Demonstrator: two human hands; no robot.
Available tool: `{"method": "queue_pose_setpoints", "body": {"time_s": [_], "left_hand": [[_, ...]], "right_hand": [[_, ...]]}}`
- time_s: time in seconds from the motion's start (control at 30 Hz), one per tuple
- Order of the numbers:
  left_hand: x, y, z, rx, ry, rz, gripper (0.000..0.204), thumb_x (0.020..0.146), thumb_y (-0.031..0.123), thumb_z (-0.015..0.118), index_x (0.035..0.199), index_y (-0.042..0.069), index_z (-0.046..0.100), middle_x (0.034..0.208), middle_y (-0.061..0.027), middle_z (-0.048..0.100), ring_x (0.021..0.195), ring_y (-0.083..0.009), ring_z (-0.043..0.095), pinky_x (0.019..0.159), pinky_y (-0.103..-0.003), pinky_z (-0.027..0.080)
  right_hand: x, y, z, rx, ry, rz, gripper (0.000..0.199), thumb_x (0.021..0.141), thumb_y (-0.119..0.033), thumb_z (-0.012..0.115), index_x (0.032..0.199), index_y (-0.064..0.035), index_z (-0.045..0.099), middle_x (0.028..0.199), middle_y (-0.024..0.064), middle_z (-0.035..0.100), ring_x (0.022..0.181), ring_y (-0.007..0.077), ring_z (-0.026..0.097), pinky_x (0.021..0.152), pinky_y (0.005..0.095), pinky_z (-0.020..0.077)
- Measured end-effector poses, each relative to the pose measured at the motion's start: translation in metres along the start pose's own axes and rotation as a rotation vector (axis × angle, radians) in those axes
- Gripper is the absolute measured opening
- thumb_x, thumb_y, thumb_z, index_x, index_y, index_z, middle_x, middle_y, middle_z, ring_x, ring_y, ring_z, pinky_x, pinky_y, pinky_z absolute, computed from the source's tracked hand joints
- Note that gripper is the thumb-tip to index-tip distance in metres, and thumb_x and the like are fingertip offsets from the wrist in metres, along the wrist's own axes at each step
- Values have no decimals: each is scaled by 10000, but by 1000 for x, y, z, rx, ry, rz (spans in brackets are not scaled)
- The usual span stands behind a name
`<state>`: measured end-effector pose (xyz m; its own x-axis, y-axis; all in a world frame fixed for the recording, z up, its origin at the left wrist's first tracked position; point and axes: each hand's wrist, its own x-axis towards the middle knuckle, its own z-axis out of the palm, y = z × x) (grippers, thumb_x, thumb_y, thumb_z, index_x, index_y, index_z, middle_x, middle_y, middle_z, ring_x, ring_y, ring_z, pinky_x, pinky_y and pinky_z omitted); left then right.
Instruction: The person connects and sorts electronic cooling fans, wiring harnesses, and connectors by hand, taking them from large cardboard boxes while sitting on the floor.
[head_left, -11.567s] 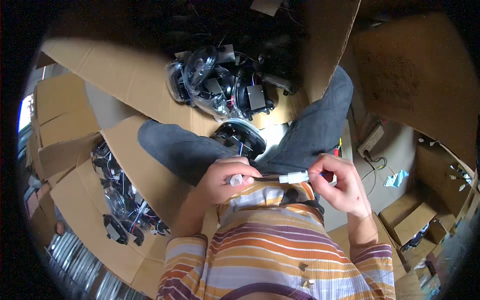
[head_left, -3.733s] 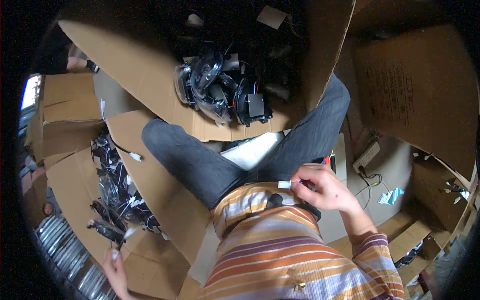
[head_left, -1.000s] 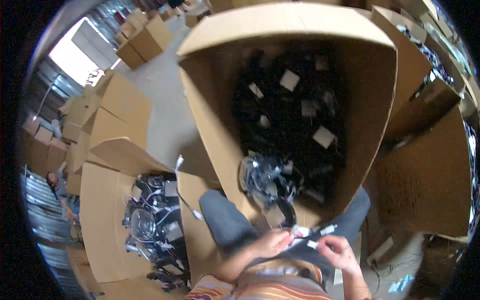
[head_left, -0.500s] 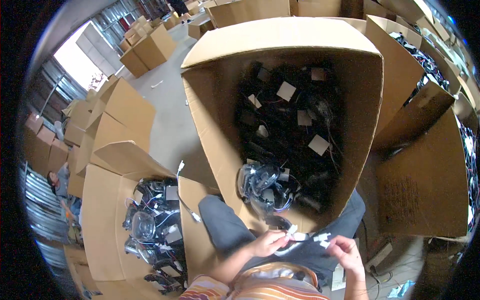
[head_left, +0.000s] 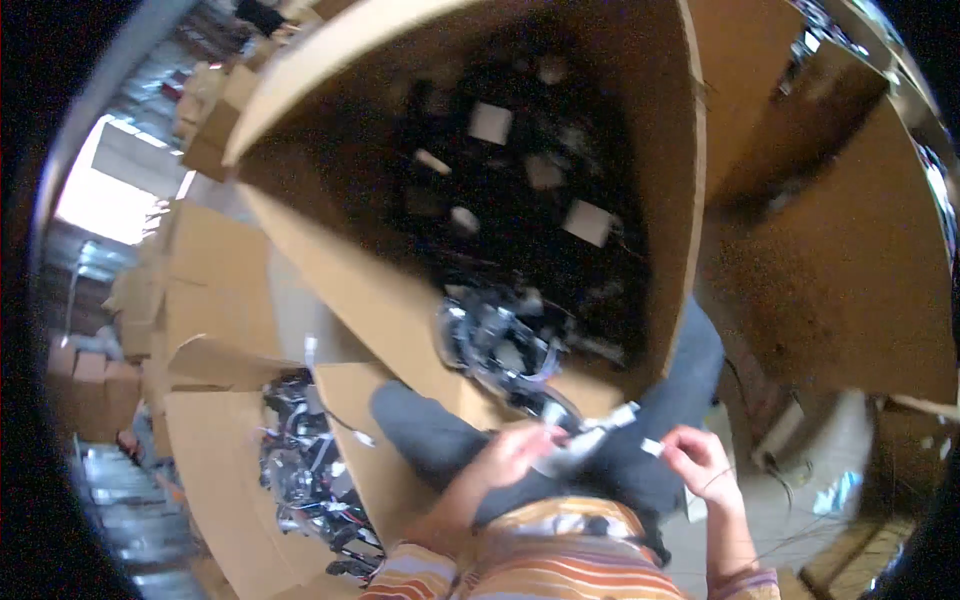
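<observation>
Cable piece [head_left: 590, 440] lies between the two hands, low in the picture over the person's lap, just in front of the striped shirt [head_left: 560, 560] and the grey trousers [head_left: 450, 450].

Behind it, the big cardboard box [head_left: 350, 300] takes up most of the view; it stands open and is filled with dark bundles of wire and small pale tags. A smaller open box [head_left: 210, 480] sits to the person's left, also holding dark tangled wiring [head_left: 305, 470]. At the near lip of the big box, just beyond the hands, rests a shiny coiled bundle [head_left: 495, 345] of black and silver parts.

Left hand [head_left: 515, 455] is curled, its fingers closed around the near end of the cable piece. Right hand [head_left: 700, 465] sits a little apart to the right, its fingertips pinched on a small white tag [head_left: 652, 447]; whether that tag joins the cable cannot be told through the blur.

As for looks, the cable piece is short and pale, greyish white, with a light-coloured end [head_left: 622, 413] pointing up and to the right toward the big box. The picture is smeared by motion, so finer detail is lost.
</observation>
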<state>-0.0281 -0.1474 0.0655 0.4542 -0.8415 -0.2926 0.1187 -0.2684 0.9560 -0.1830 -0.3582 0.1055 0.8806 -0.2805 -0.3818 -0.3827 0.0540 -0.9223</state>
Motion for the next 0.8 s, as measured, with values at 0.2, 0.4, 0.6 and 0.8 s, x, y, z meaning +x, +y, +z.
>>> {"method": "queue_pose_setpoints", "body": {"time_s": [0.2,0.4,0.6,0.8], "left_hand": [[0,18,3,45,-291,88,232,833,142,369,927,-9,519,757,-80,501,710,-155,490,633,-259,392],[0,21,3,-103,-502,192,251,826,169,370,745,-37,488,701,-87,487,631,-165,486,569,-273,375],[4,25,5,-79,-755,298,266,801,164,391,648,-45,451,583,-69,449,570,-144,467,530,-263,372],[-3,18,-5,-196,-793,292,270,801,181,408,641,-33,451,581,-61,441,550,-135,464,519,-257,367]], "right_hand": [[5,4,-3,212,49,42,81,724,-64,499,675,-4,524,588,-4,503,557,50,431,482,192,341],[15,-7,11,95,-208,32,94,738,-93,511,725,-7,547,613,-11,515,595,50,446,509,194,356],[12,-14,35,155,-479,103,81,761,-80,514,775,-9,549,644,-32,515,645,34,447,570,170,361],[7,-45,39,222,-414,248,45,704,-14,509,696,1,550,672,1,523,634,60,463,556,178,346]]}}
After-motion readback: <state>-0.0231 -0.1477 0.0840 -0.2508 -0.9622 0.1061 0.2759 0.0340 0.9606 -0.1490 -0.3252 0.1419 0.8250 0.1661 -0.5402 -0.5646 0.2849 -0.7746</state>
